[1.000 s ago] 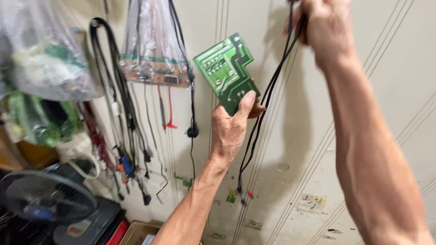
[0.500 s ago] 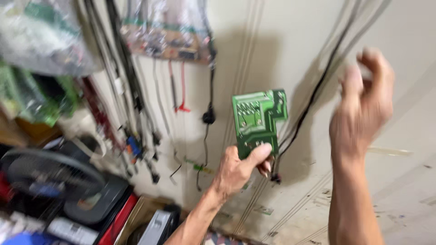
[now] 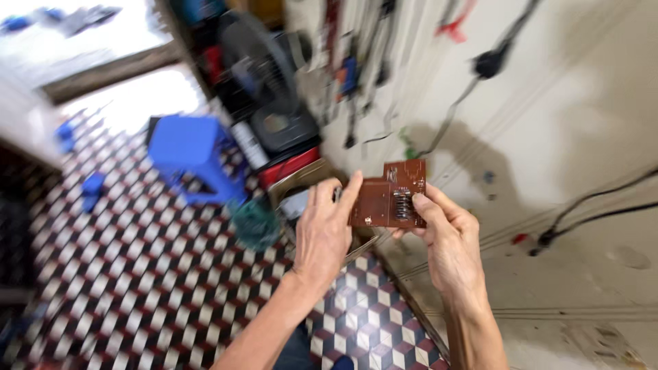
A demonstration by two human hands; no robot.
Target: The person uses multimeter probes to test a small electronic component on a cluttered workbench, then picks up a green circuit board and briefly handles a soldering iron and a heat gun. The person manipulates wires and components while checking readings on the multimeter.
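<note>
Left hand (image 3: 325,229) and right hand (image 3: 445,233), both raised with fingers pinched, gripped the brown circuit board (image 3: 385,199) edges.

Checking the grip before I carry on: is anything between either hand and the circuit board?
Nothing visible. The left hand and right hand both hold the brown circuit board directly by its edges, with the right thumb lying on its face.

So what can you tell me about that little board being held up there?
The circuit board is a flat, notched, L-like piece showing its reddish-brown copper side, with pale solder spots and a row of silvery joints near the right thumb. It is held roughly upright in front of the pale wall. The left hand pinches its left edge; the right hand grips its right edge. Motion blur hides finer detail.
</note>
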